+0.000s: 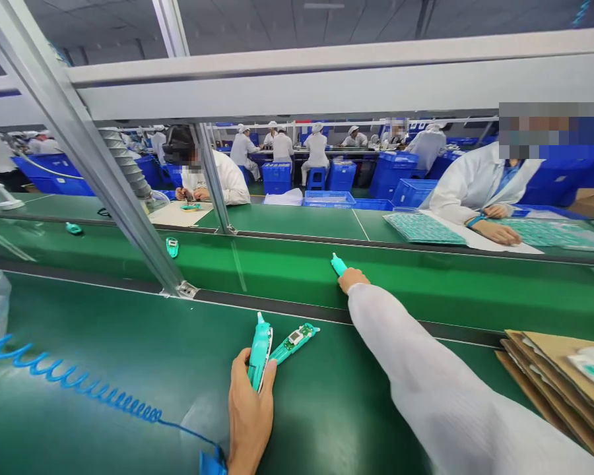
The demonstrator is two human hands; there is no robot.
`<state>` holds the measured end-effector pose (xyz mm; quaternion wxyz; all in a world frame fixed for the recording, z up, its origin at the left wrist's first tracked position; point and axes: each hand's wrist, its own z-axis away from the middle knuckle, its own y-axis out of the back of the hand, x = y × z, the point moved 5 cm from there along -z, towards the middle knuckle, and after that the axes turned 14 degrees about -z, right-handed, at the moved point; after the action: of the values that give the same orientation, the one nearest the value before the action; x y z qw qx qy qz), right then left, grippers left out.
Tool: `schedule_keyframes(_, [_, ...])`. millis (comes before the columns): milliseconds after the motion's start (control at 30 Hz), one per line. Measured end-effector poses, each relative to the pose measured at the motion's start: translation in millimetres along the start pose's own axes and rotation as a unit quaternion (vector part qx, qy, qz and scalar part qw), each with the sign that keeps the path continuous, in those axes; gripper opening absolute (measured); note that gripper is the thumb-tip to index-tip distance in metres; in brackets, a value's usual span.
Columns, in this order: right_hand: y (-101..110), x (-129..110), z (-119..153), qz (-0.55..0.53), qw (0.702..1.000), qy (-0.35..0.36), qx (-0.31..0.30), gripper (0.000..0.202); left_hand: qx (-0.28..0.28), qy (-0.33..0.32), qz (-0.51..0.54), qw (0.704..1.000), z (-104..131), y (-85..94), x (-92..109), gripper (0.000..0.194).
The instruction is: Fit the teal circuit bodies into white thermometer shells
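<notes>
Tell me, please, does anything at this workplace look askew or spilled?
Slightly askew: the cardboard sheets at the right lie unevenly stacked, their edges not lined up. I see no spill.

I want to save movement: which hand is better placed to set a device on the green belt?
Probably the right hand: it reaches over the green belt, holding a teal device. The left hand holds another teal device over the near worktop.
</notes>
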<state>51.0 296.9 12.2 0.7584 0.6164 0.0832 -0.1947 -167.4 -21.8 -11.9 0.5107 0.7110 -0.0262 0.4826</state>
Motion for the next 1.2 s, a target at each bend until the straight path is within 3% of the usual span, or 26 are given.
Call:
schedule_keyframes(100, [13.6, 22.4, 18.6, -0.004, 0.999, 0.028, -0.024, 0.036, 0.037, -0.047, -0.022, 0.998, 3.3, 1.5, 5.5, 0.050])
schedule_keyframes(200, [23.1, 44.7, 59.5, -0.018, 0.995, 0.093, -0.043, 0.039, 0.068, -0.089, -0.058, 0.992, 4.5, 1.4, 7.7, 0.049])
schedule_keyframes(333, [15.3, 77.5, 134.3, -0.039, 0.981, 0.183, -0.058, 0.040, 0.077, -0.061, -0.071, 0.993, 2.9, 4.8, 3.8, 0.055])
schedule_keyframes(400, [3.5, 94.7, 167.3, -0.026, 0.973, 0.226, -0.030, 0.038, 0.061, -0.034, -0.031, 0.997, 2.3, 8.9, 3.0, 0.059])
schedule_keyframes(467, [-9.3, 107.8, 193.1, 0.001, 0.955, 0.296, 0.025, 0.039, 0.014, -0.018, 0.053, 0.998, 3.1, 11.6, 5.7, 0.061])
schedule_keyframes(567, [-22.4, 122.8, 214.6, -0.014, 0.926, 0.366, 0.093, 0.042, -0.121, -0.031, 0.203, 0.971, 11.3, 9.4, 21.3, 0.064])
schedule_keyframes(667, [-18.9, 132.3, 220.1, -0.146, 0.916, 0.352, 0.123, 0.044, -0.232, -0.062, 0.287, 0.927, 27.8, 6.0, 45.4, 0.059])
schedule_keyframes(733, [-14.2, 133.1, 219.8, -0.282, 0.903, 0.312, 0.087, 0.047, -0.278, -0.081, 0.300, 0.909, 39.4, 2.0, 62.0, 0.055])
schedule_keyframes(800, [-14.0, 127.6, 218.5, -0.435, 0.863, 0.255, -0.011, 0.053, -0.316, -0.101, 0.304, 0.893, 49.3, -6.0, 79.0, 0.053])
schedule_keyframes(833, [-14.9, 122.6, 218.3, -0.510, 0.828, 0.224, -0.070, 0.056, -0.336, -0.109, 0.307, 0.884, 53.2, -11.8, 87.4, 0.053])
schedule_keyframes(933, [-13.3, 103.7, 218.1, -0.679, 0.678, 0.176, -0.219, 0.058, -0.400, -0.136, 0.305, 0.853, 60.7, -35.0, 112.5, 0.054])
schedule_keyframes(1000, [-8.0, 97.8, 212.5, -0.743, 0.596, 0.167, -0.256, 0.053, -0.435, -0.155, 0.281, 0.841, 62.1, -52.9, 127.1, 0.055])
schedule_keyframes(1100, [-4.3, 105.3, 195.2, -0.789, 0.544, 0.143, -0.247, 0.043, -0.433, -0.165, 0.231, 0.855, 57.7, -77.2, 140.7, 0.059])
schedule_keyframes(1133, [-4.9, 110.5, 189.2, -0.799, 0.536, 0.131, -0.238, 0.040, -0.410, -0.171, 0.212, 0.871, 54.9, -83.0, 142.6, 0.060])
schedule_keyframes(1200, [-7.8, 121.4, 180.0, -0.821, 0.518, 0.101, -0.217, 0.033, -0.311, -0.215, 0.157, 0.912, 49.2, -87.8, 143.5, 0.058])
